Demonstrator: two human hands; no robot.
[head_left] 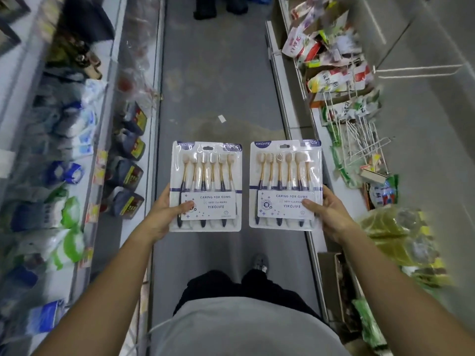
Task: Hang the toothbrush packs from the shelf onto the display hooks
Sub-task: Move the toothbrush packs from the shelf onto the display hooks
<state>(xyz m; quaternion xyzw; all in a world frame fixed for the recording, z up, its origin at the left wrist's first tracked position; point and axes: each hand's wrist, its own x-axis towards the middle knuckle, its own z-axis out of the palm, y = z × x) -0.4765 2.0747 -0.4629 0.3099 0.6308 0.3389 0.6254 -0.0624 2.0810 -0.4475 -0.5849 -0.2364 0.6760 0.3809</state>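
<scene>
I hold two flat toothbrush packs side by side over the aisle floor, faces up. My left hand [165, 213] grips the left toothbrush pack [205, 186] at its lower left edge, thumb on the label. My right hand [326, 214] grips the right toothbrush pack [285, 185] at its lower right edge, thumb on top. Each pack shows several brushes with gold and dark handles and a hang hole at the top. White wire display hooks [359, 140] stick out from the right-hand shelving, some bare; a long bare hook [416, 71] sits higher up.
Left shelving [77, 150] holds blue, white and green packets and dark boxes behind a clear rail. The right side carries hanging snack bags [326, 55] and yellow-green bags [395, 227]. The grey aisle floor [218, 86] runs ahead; dark shoes stand at its far end.
</scene>
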